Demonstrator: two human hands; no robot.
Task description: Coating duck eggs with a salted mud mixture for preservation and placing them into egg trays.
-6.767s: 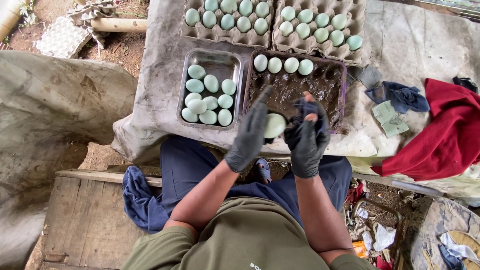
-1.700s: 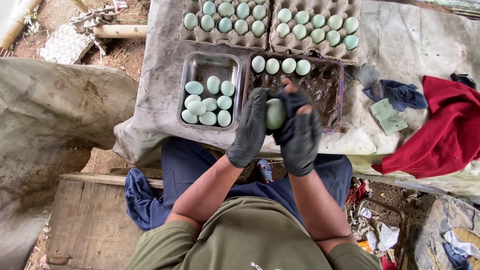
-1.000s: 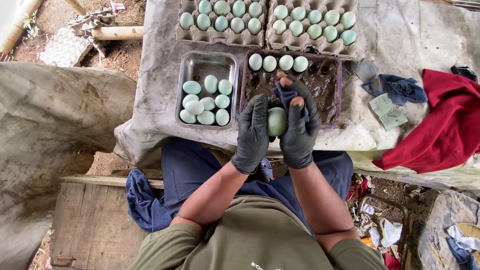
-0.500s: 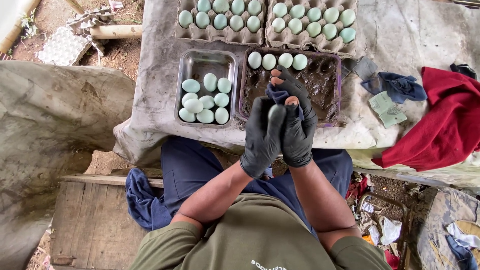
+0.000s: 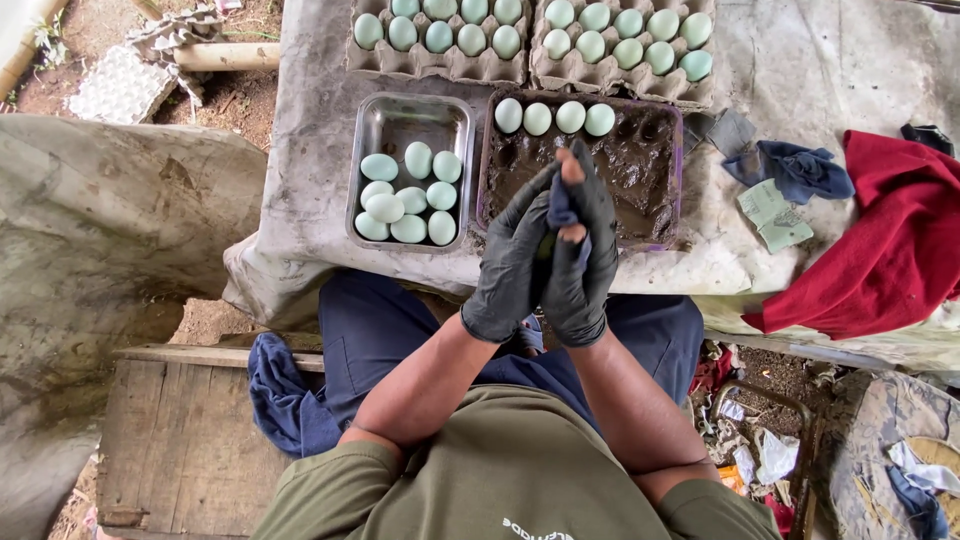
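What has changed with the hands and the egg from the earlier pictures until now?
Earlier the egg lay open to view in the left hand. Now the left hand and the right hand are pressed together, palm to palm, and the egg is hidden between them. The metal tray of pale eggs, the mud tray with four eggs and the red cloth stayed as they were.

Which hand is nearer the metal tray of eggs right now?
Left. The left hand is just right of the metal tray, near its lower corner; the right hand, pressed against the left, sits farther away.
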